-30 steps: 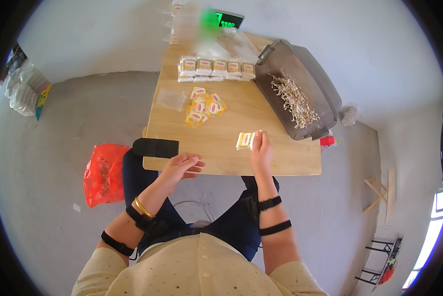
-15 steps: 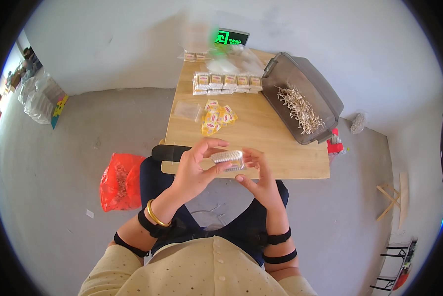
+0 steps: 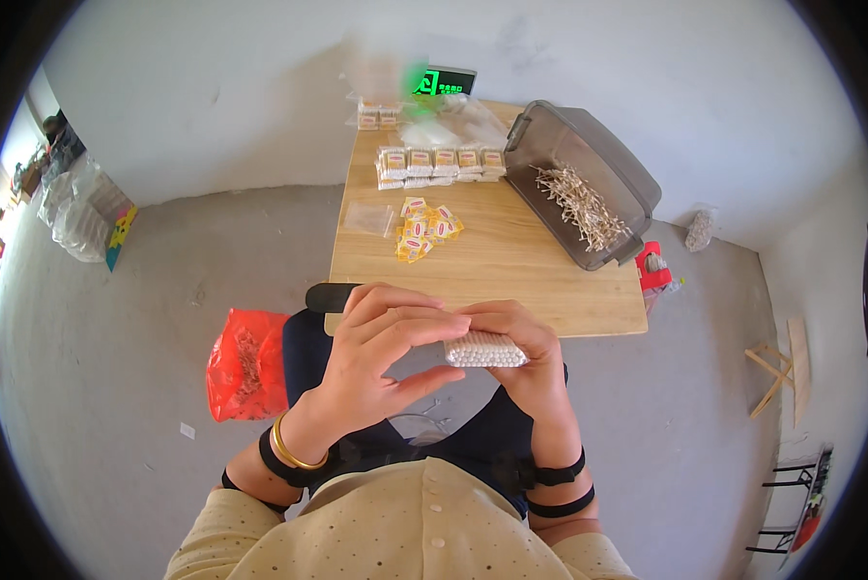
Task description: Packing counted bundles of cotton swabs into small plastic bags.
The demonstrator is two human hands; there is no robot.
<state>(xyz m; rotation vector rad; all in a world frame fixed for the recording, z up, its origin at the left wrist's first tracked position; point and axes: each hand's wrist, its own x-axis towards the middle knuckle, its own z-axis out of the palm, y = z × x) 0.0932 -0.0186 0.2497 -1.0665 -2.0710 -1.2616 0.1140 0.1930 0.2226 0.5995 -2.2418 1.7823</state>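
Head view: left hand [image 3: 381, 358] and right hand [image 3: 521, 362] together pinch a bundle of what look like cotton swabs [image 3: 485, 350] between them, above the lap, short of the wooden table [image 3: 511, 280].

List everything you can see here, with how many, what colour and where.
swab bundle: one, white, held between both hands above the lap
table: one, light wood, ahead of the person
tub: one, grey, table's right end, holding loose pale sticks
packed packets: a row, white, table's far side
labels: small pile, yellow, mid-table
clear bag: one, table's left edge
display: one, green-lit, far table end
red bag: one, floor, left of the person
left hand: fingers over the bundle
right hand: cradling the bundle
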